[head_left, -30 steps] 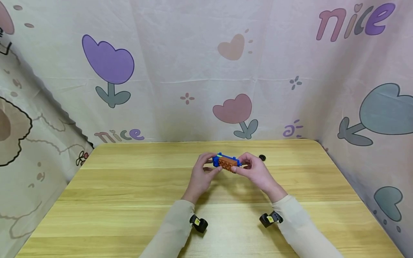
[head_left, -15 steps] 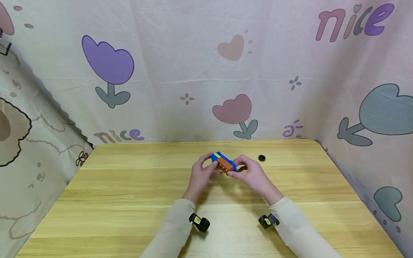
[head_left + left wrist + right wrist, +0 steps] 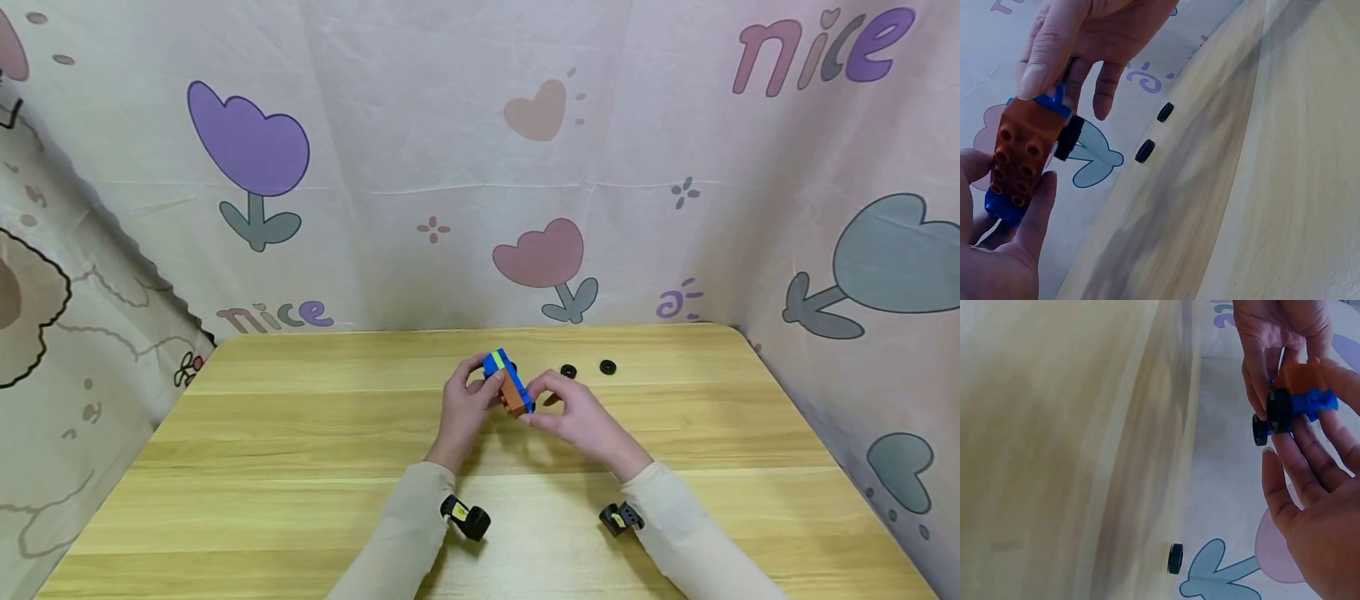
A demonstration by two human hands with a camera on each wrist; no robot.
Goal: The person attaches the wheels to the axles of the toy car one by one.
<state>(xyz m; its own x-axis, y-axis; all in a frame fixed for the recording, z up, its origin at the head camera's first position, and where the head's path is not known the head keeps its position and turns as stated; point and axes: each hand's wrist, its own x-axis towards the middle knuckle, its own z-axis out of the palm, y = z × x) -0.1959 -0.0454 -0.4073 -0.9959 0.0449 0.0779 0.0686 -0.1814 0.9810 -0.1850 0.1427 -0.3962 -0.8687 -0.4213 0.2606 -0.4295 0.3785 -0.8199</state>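
A blue and orange toy vehicle [image 3: 510, 387], built of bricks, is held in the air between both hands. My left hand [image 3: 463, 408] grips its far end with thumb and fingers. At the near end my right hand [image 3: 588, 423] pinches with thumb and forefinger. Orange studs on one face of the vehicle [image 3: 1025, 147] show in the left wrist view, with a black wheel [image 3: 1069, 137] on its side. The right wrist view shows two black wheels, a larger-looking one [image 3: 1279, 410] and another [image 3: 1260, 429], on the toy.
Two loose black wheels, one [image 3: 568, 372] just beyond my right hand and one [image 3: 608, 367] farther right, lie near the back edge of the wooden table [image 3: 300, 433]. A printed cloth [image 3: 420, 125] hangs behind the table.
The toy has turned, its right end swinging down towards me. My right hand has shifted left and a little nearer, and a second loose wheel has come into view beside it.
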